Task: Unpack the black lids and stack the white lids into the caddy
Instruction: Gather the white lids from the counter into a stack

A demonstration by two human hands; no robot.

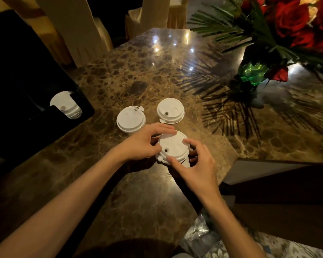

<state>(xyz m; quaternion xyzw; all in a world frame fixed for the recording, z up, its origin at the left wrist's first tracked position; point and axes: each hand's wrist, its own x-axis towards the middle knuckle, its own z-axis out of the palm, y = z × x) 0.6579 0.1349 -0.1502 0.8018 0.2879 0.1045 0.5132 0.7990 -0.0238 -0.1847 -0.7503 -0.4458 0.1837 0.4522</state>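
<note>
A small stack of white lids (173,146) stands on the marble table (138,75) in front of me. My left hand (144,144) grips its left rim with curled fingers and thumb. My right hand (198,162) holds its right and near side, thumb at the front edge. Two more white lids lie flat farther back, one on the left (131,119) and one on the right (170,110). At the left stands the black caddy (35,90), with several white lids (67,105) stacked in its round slot. No black lids are visible.
A green vase (254,71) of red roses (291,19) and palm fronds stands at the back right. Covered chairs (153,13) stand beyond the table's far edge. A step in the table's edge drops off at the right, near my right hand.
</note>
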